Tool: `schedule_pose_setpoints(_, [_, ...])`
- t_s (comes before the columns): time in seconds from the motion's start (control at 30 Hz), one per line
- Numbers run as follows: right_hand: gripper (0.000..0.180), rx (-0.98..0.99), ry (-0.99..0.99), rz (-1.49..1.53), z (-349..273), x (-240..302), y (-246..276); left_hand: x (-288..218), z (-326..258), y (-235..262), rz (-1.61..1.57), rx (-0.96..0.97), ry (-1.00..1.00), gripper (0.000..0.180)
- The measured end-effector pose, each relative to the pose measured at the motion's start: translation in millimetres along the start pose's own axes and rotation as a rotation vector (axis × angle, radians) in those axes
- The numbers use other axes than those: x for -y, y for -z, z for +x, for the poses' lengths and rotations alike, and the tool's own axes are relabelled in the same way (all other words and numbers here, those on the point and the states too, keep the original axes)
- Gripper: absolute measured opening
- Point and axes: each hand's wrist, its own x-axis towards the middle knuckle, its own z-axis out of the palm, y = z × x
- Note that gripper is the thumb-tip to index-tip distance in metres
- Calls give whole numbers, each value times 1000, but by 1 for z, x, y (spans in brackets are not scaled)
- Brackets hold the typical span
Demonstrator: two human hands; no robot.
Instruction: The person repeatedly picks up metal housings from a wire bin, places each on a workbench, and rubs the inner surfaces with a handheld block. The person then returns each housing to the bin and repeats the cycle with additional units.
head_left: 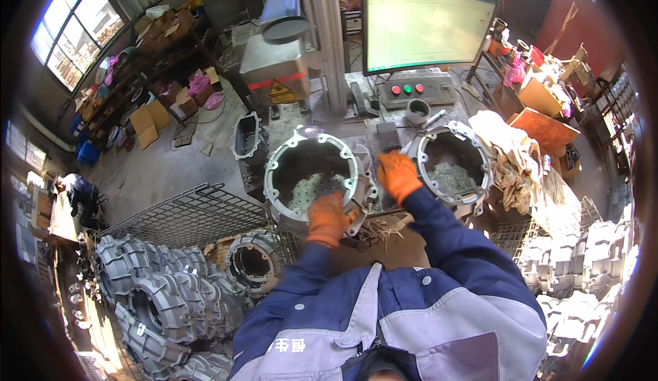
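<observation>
My left hand (326, 219), in an orange glove, is closed over the near rim of a round grey metal housing (275, 197). Its fingers reach inside the ring and are partly hidden. My right hand (398, 177), gloved the same way, is between this housing and a second round metal housing (482, 192). Its fingers are bent together just below a small dark block (388, 136); whatever lies under them is hidden. Both housings have bolt lugs around their rims, and light patches show through their open middles.
Behind the hands stand a monitor (428, 28), a button box (417, 92), a small metal cup (417, 112) and a machine head (274, 72) on a column. Cloth (507, 155) hangs at the right. Grey castings (171, 299) fill a wire cage (199, 210) at the left; more castings (572, 264) lie right.
</observation>
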Motion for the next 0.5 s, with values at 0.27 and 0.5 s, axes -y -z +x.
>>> schedule_pose_setpoints(0.27, [44, 570, -1134, 1238, -218, -20, 92, -121, 12, 16, -138, -500, -435, 55])
schedule_pose_setpoints(0.5, [47, -237, -1350, 2207, -276, -82, 64, -246, 48, -46, -190, -78, -1006, 56])
